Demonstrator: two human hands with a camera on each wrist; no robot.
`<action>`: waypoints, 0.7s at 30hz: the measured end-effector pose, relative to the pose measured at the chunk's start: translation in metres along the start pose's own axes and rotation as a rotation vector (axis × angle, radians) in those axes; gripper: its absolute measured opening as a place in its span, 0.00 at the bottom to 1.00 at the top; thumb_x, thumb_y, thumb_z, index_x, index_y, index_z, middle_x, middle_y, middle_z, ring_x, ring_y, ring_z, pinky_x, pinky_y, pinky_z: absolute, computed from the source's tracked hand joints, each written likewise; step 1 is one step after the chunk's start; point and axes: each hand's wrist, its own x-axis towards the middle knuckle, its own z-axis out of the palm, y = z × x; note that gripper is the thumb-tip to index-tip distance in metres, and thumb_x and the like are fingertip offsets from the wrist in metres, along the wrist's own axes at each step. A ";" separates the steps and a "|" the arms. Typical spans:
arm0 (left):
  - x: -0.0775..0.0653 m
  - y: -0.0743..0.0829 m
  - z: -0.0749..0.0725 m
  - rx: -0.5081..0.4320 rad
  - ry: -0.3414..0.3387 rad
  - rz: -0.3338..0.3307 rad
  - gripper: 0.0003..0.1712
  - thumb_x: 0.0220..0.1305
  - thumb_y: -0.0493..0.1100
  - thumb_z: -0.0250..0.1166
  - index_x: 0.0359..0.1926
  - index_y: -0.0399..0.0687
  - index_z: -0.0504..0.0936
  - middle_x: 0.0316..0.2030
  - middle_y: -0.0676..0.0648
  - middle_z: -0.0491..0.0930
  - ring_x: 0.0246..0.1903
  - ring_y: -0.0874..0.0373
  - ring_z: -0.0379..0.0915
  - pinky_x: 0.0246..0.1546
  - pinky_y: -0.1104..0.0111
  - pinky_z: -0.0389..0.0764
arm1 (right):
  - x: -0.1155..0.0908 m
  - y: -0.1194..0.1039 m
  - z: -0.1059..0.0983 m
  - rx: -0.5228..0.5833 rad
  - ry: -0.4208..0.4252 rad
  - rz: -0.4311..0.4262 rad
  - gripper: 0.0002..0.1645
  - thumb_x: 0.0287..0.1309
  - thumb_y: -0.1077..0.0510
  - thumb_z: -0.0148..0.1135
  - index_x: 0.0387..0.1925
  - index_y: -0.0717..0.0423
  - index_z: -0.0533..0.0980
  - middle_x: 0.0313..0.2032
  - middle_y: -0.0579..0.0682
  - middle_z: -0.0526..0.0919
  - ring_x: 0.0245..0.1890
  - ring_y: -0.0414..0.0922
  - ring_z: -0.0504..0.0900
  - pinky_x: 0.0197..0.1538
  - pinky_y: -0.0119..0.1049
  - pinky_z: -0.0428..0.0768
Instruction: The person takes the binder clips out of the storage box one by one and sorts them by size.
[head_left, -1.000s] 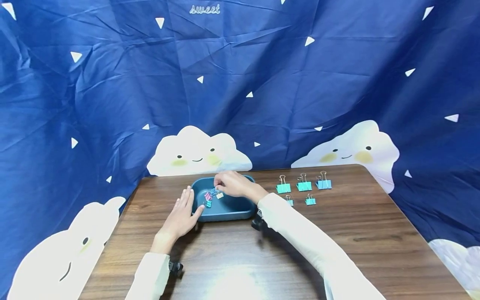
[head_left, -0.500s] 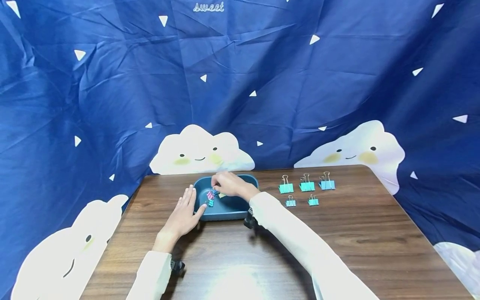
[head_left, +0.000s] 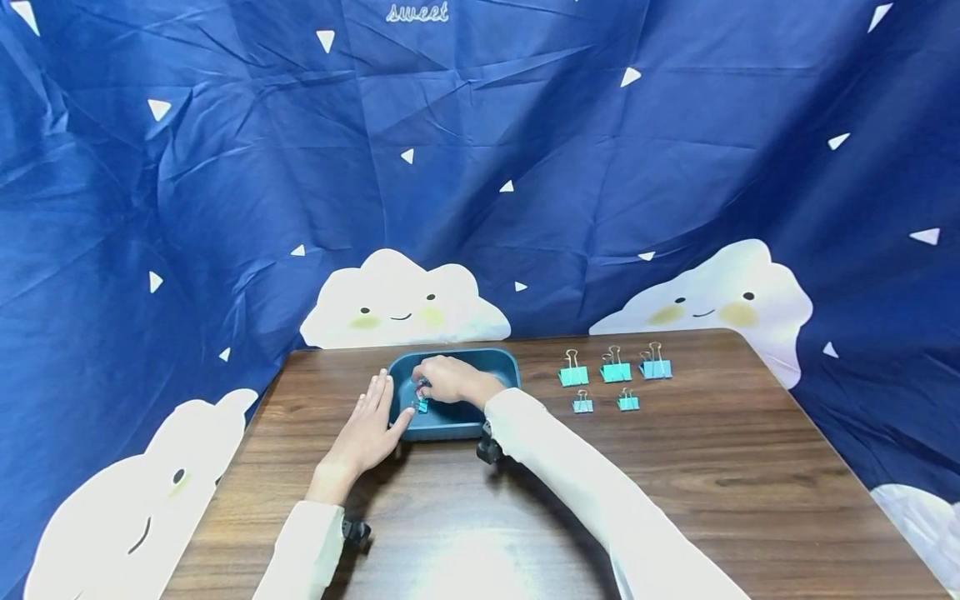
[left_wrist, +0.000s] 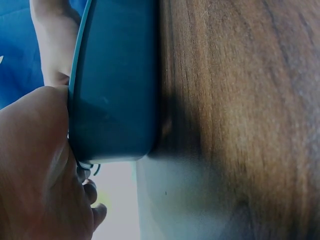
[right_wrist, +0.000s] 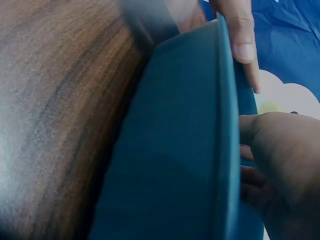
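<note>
The dark teal tray (head_left: pixel 450 432) stands near the table's back edge. My left hand (head_left: pixel 363 435) rests along its left end, fingers straight, thumb at the front rim. Inside the tray, my right hand (head_left: pixel 453 380) reaches down with bent fingers among small binder clips. A pink binder clip (head_left: pixel 420 390) shows at the fingertips, and a small teal binder clip (head_left: pixel 422 407) lies just in front. Whether the fingers pinch a clip is not clear. In the right wrist view, the tray wall (right_wrist: pixel 170 135) hides the fingertips of my right hand (right_wrist: pixel 285 160).
Right of the tray, three larger binder clips, such as the middle one (head_left: pixel 617 372), stand in a row on the wooden table (head_left: pixel 720 467). Two smaller binder clips, one of them here (head_left: pixel 628 402), stand in front. A blue curtain (head_left: pixel 465 125) hangs behind.
My right hand has moved left and toward the front within the tray, covering the yellow and blue clips seen earlier. My left hand keeps its place on the tray.
</note>
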 end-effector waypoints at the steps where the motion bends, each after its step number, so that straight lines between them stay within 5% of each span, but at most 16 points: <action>1: 0.000 0.000 0.000 0.002 -0.002 -0.002 0.50 0.84 0.63 0.47 0.84 0.31 0.44 0.86 0.33 0.39 0.86 0.37 0.35 0.84 0.41 0.48 | 0.000 0.000 0.001 0.003 -0.005 -0.005 0.20 0.77 0.54 0.62 0.65 0.51 0.82 0.61 0.50 0.85 0.64 0.46 0.83 0.71 0.43 0.80; 21: -0.001 0.000 0.001 -0.004 0.012 0.001 0.49 0.84 0.63 0.49 0.84 0.31 0.45 0.86 0.33 0.39 0.85 0.36 0.37 0.84 0.41 0.48 | -0.012 0.001 0.005 0.011 -0.063 0.098 0.14 0.76 0.52 0.64 0.53 0.55 0.84 0.48 0.49 0.80 0.43 0.42 0.77 0.50 0.36 0.82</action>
